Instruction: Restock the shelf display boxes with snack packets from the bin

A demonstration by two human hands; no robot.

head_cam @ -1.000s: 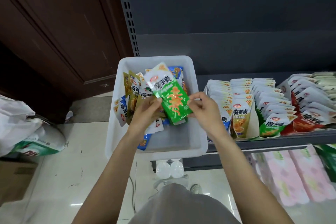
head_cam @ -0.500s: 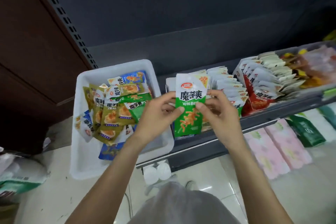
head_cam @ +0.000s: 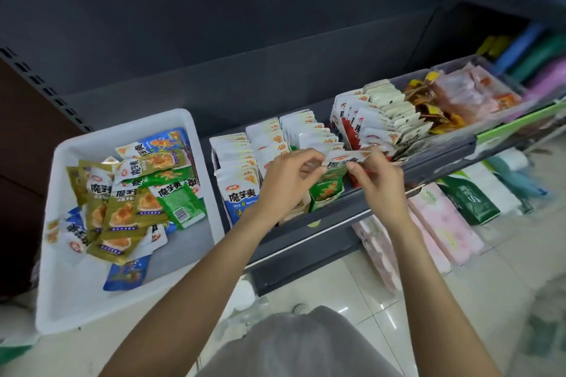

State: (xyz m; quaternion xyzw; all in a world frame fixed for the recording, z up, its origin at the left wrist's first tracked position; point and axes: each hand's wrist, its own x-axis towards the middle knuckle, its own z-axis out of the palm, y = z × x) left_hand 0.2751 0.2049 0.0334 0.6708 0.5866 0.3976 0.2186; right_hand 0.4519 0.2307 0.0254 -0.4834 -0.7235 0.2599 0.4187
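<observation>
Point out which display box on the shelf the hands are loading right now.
The green display box, at the shelf's front edge. Both the left hand and right hand pinch a green snack packet over it; the blue-fronted box stands untouched beside it.

Glossy foil packets, white plastic bin, matt grey metal shelf

The snack packets heaped in the bin look like shiny printed foil or plastic film, creased and catching light; the bin itself is smooth white plastic with a dull sheen. The green packet pinched at the display box has the same slick film face, and that display box appears to be printed cardboard. The shelf and its back panel are dark grey painted metal, matt. The floor is pale glossy tile showing reflections, and the tissue packs below wear soft-looking plastic wrap
</observation>
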